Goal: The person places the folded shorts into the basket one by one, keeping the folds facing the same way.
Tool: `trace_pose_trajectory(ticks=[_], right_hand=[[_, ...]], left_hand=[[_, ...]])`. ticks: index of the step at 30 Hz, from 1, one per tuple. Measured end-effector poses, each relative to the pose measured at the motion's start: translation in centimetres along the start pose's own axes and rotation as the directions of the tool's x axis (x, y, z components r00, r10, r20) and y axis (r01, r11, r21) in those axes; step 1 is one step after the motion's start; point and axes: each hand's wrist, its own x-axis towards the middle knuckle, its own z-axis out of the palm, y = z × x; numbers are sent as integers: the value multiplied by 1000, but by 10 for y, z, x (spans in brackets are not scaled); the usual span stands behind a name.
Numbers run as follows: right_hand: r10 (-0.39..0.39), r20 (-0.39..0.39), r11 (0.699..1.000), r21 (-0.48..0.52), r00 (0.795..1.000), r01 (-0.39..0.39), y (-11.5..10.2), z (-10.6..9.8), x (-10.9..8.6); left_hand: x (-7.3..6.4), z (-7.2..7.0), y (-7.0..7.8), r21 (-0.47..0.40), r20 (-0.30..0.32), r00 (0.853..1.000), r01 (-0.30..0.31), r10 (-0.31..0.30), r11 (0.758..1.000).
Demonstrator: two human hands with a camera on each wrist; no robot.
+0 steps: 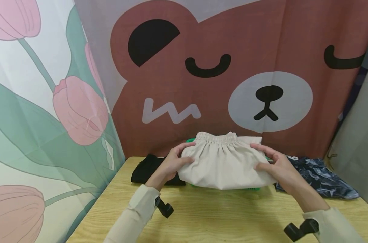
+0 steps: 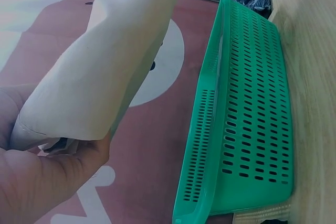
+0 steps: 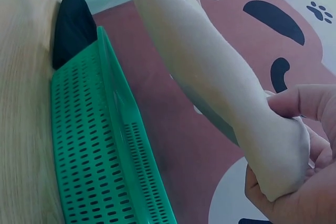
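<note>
A folded cream garment with a gathered elastic waistband (image 1: 221, 165) is held up between both hands, waistband at the top. My left hand (image 1: 173, 162) grips its left side, thumb on the near face and fingers round behind. On the opposite side my right hand (image 1: 278, 165) pinches the cloth the same way. Behind and below the garment stands a green perforated plastic basket (image 2: 257, 103), mostly hidden by it in the head view. Both wrist views show the cloth raised above the basket's rim, with a gap between them.
A folded black cloth (image 1: 156, 168) lies left of the basket on the wooden table (image 1: 177, 212). Dark blue patterned cloth (image 1: 320, 177) lies to the right. A curtain with a bear face (image 1: 171, 84) hangs behind, and a tulip curtain (image 1: 35, 135) borders the left side.
</note>
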Motion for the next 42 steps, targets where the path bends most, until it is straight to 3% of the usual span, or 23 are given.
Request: trace_pose_trajectory(ticks=[7,20,26,42], right_hand=[[6,-4,1000,-8,1000,-6,1,-2,8],[12,-48,1000,-20,999,-13,0,-8,23],[1,-51,1000,-14,999,-2,3,-7,27],[-6,-81,999,-41,997,3,6,-7,38]], left_hand=[[6,0,1,-4,-14,1000,3,-3,1000],[21,7,2,-68,-138,989,39,-49,997],[25,7,0,-125,-141,988,50,-68,991],[39,6,-1,-94,-141,988,45,-58,995]])
